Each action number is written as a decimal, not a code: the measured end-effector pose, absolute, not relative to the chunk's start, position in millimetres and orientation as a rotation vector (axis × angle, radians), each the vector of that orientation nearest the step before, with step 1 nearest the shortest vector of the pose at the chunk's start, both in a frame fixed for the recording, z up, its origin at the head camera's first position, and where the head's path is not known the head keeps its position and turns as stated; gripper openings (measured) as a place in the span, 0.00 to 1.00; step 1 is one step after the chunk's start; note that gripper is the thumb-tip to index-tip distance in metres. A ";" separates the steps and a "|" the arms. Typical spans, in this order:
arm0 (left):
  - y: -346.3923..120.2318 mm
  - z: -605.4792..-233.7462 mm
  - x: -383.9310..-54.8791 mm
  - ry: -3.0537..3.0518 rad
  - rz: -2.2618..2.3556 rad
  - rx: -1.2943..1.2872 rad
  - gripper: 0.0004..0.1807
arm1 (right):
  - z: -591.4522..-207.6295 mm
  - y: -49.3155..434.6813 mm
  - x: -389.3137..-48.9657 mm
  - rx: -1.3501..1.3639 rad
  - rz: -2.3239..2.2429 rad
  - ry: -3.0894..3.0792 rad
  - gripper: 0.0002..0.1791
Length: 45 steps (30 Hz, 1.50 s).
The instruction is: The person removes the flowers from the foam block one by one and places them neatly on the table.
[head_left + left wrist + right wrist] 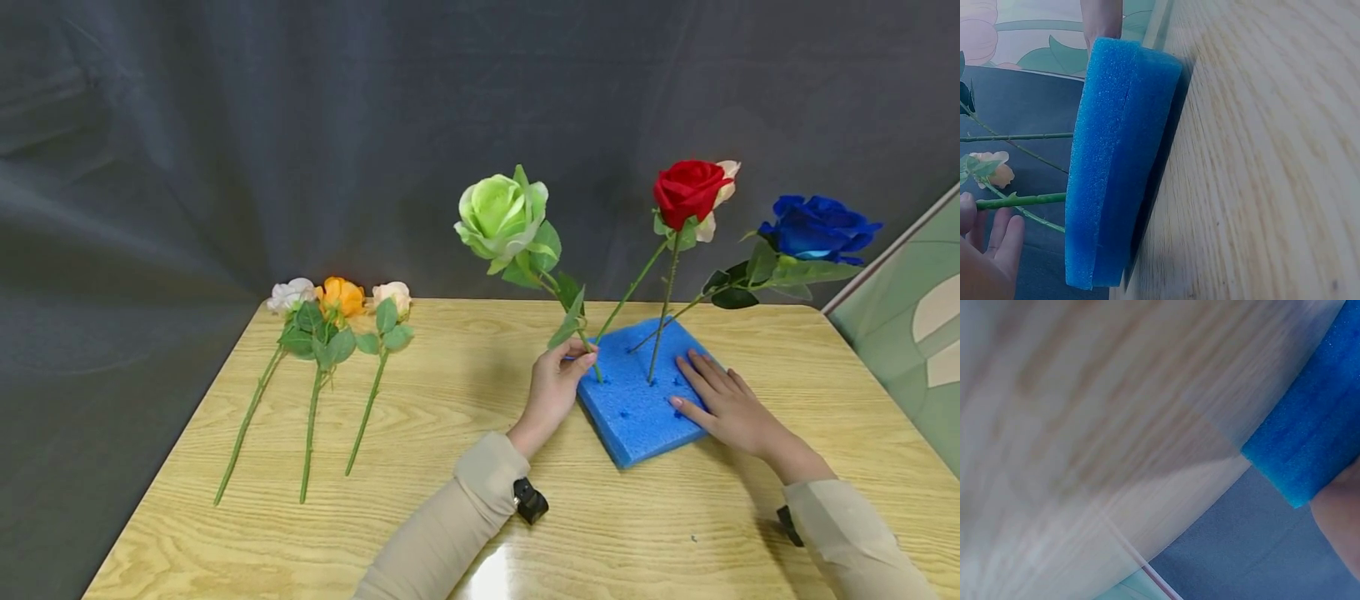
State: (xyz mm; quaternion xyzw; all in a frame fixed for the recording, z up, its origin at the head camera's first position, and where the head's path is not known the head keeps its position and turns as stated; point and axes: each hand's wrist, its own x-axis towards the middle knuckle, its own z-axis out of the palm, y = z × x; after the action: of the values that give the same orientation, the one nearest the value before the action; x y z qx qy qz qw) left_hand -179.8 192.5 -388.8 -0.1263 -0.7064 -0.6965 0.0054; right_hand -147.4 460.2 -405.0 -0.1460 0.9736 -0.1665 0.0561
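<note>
Reckoning from the middle of the blue foam block [637, 429], the right hand [726, 408] rests flat at 3 o'clock, fingers apart. At 9 o'clock the left hand [557, 379] pinches the stem of the green rose [498, 217], its foot meeting the foam; depth cannot be told. Red rose [686, 193], cream rose [729, 192] and blue rose [821, 227] already stand planted, blooms between 12 and 2. Seemingly left over: white rose [291, 294], orange rose [342, 296] and peach rose [392, 296], lying on the tabletop [450, 400] toward 9 to 10.
</note>
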 end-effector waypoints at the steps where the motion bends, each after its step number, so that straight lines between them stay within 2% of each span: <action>1: 192.8 -388.8 -179.7 -2.208 -2.183 -0.393 0.10 | -404.9 460.2 -147.2 -0.441 -0.504 2.954 0.41; 28: 198.2 -384.1 -178.6 -2.019 -2.349 -0.400 0.13 | -399.6 458.8 -145.6 -0.419 -0.523 2.924 0.41; 38: 181.9 -337.6 -178.8 -1.858 -2.423 -0.519 0.11 | -399.3 459.6 -145.5 -0.411 -0.486 2.953 0.41; 45: 176.0 -342.4 -177.7 -1.822 -2.492 -0.436 0.12 | -401.7 457.6 -146.6 -0.429 -0.492 2.952 0.41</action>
State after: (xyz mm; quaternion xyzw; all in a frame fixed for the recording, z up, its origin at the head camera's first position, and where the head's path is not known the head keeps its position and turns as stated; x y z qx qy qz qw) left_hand -177.7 176.0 -342.4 -0.1398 -0.5844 -0.7992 0.0122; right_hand -146.6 457.6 -401.7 -0.1417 0.9747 -0.1626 0.0589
